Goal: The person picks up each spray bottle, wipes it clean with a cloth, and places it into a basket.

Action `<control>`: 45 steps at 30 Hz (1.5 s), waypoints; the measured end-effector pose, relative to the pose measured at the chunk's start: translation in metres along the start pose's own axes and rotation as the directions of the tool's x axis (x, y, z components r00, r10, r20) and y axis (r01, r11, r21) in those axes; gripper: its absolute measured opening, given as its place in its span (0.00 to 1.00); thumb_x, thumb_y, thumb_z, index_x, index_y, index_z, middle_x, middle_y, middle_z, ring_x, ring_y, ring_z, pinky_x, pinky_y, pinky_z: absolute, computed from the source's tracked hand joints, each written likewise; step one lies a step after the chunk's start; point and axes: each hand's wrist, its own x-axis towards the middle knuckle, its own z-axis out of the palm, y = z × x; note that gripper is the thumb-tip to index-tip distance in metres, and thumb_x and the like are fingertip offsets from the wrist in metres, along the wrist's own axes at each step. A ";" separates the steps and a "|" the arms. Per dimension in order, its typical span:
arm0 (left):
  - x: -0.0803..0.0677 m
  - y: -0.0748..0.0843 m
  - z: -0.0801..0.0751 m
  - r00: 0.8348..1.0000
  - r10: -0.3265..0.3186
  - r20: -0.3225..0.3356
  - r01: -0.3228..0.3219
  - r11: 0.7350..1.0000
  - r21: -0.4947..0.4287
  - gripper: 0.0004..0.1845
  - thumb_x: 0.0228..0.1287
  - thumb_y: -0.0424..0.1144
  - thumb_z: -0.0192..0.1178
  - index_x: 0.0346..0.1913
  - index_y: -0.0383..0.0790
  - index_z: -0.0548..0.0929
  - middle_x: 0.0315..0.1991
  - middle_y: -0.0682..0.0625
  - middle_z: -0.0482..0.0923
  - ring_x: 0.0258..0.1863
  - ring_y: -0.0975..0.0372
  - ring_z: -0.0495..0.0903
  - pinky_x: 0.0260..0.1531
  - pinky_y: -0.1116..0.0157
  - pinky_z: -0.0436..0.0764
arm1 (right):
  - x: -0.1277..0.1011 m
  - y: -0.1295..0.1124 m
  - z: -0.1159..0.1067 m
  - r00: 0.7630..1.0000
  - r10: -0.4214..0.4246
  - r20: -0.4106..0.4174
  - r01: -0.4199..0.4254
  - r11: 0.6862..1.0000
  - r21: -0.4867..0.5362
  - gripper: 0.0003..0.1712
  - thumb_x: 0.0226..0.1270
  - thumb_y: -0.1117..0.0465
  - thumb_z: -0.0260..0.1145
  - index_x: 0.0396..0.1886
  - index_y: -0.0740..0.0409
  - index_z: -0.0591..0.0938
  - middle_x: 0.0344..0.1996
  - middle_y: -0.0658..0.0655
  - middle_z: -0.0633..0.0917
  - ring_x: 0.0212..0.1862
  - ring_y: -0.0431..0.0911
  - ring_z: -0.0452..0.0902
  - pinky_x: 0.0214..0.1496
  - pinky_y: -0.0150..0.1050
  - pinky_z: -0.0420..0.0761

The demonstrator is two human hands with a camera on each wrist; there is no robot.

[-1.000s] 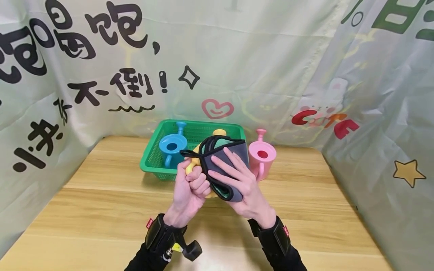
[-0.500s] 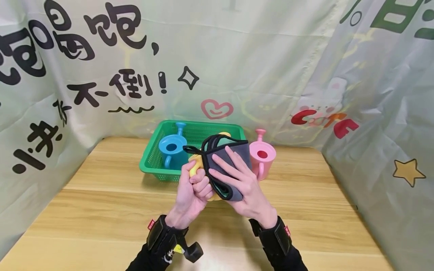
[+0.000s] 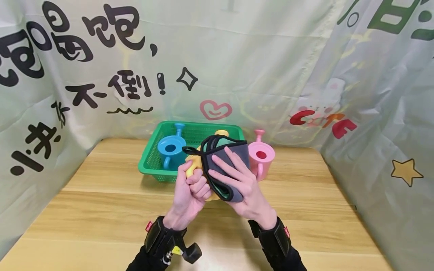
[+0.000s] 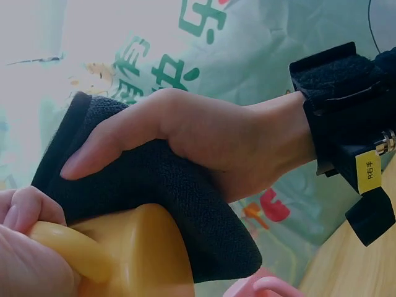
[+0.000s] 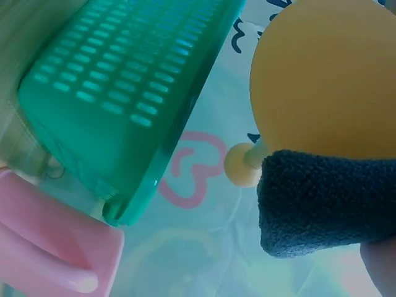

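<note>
My left hand (image 3: 190,192) is curled round the handle of the yellow can (image 4: 133,253), held just above the table (image 3: 101,210). My right hand (image 3: 242,184) presses the cloth (image 3: 225,160) against the can, fingers straight. Behind my hands: basket (image 3: 150,160), blue can (image 3: 169,148), pink can (image 3: 262,156).

The grey cloth (image 3: 225,165) and right hand (image 3: 242,184) cover most of the yellow cup (image 3: 193,167) (only its handle and a far knob show). The green basket (image 3: 152,160) hides the blue cup's (image 3: 171,148) base. Both forearms run off the near edge.
</note>
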 end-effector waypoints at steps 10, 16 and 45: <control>0.000 0.000 0.000 1.000 -0.009 -0.007 0.009 1.000 0.027 0.28 0.80 0.53 0.20 0.17 0.51 0.52 0.12 0.59 0.47 0.12 0.66 0.45 0.20 0.66 0.39 | -0.006 0.002 0.002 0.987 0.158 -0.030 -0.149 0.969 0.199 0.23 0.75 0.54 0.58 0.64 0.57 0.80 0.72 0.59 0.72 0.79 0.63 0.56 0.82 0.47 0.55; -0.001 0.001 -0.001 1.000 0.016 -0.023 -0.016 1.000 0.024 0.28 0.80 0.53 0.21 0.17 0.52 0.53 0.12 0.59 0.48 0.12 0.67 0.46 0.18 0.67 0.39 | -0.004 0.002 0.006 1.000 0.027 -0.008 -0.027 0.999 0.033 0.24 0.75 0.52 0.52 0.63 0.56 0.81 0.71 0.60 0.75 0.77 0.65 0.59 0.81 0.51 0.58; -0.002 0.000 0.002 1.000 0.008 0.010 -0.009 0.996 0.088 0.28 0.80 0.53 0.19 0.17 0.51 0.52 0.13 0.59 0.48 0.12 0.65 0.45 0.20 0.64 0.40 | -0.006 0.000 0.005 0.987 0.155 -0.046 -0.147 0.979 0.140 0.24 0.73 0.57 0.59 0.66 0.56 0.78 0.73 0.59 0.71 0.79 0.62 0.56 0.82 0.48 0.55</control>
